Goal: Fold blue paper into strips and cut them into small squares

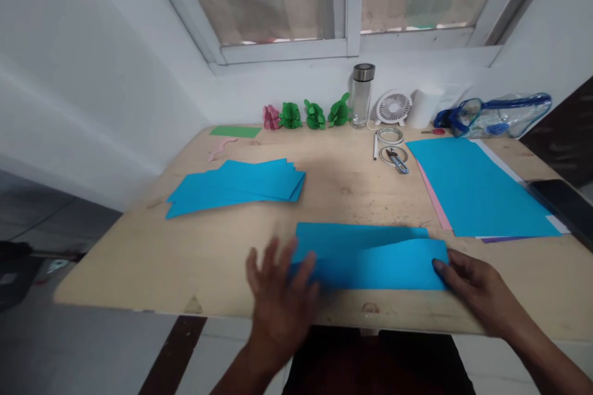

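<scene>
A blue paper sheet point(398, 268), folded lengthwise with its upper layer slightly raised, lies near the table's front edge. My right hand point(477, 287) pinches its right end, thumb on top and fingers behind. At the sheet's left end is my left hand point(282, 290), blurred, its fingers spread; whether it touches the paper cannot be made out. Farther left on the table lies a fanned pile of blue paper strips point(236, 184).
Blue sheets point(482, 188) over pink and white ones lie right, beside a dark phone point(565, 207). Behind stand green paper shapes point(315, 116), a bottle point(361, 99), a small fan point(393, 107) and a clear pouch point(514, 117). Snips point(397, 161) rest on a tape roll.
</scene>
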Motion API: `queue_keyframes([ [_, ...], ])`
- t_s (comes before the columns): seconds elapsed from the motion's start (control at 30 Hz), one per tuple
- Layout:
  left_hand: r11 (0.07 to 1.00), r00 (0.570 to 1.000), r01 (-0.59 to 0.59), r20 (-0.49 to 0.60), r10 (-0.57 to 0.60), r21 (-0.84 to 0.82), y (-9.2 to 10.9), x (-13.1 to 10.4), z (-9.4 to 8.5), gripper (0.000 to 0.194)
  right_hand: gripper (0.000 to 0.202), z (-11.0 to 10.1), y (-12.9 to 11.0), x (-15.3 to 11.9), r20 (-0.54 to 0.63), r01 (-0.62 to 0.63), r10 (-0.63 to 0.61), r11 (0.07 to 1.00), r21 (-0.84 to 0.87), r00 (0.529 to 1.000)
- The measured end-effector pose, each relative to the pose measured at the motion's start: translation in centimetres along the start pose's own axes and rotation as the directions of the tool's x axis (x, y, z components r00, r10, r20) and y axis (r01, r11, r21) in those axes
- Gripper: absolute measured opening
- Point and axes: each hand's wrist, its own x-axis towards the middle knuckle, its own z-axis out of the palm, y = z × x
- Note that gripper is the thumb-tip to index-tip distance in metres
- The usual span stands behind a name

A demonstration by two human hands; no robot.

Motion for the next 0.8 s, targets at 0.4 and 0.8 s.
queue_keyframes([
  [0.4,0.979,0.864,-0.199,0.463,0.198,-0.048,1.4,-0.1,3.8,0.063,0.046,1.0,0.6,0.7,-0.092,-0.206,0.197,0.973,-0.101,0.976],
  [0.8,0.991,0.841,-0.104,0.525,0.13,-0.079,1.7,-0.5,4.0,0.064,0.064,1.8,0.9,0.5,-0.167,-0.173,0.138,0.961,-0.217,0.976],
])
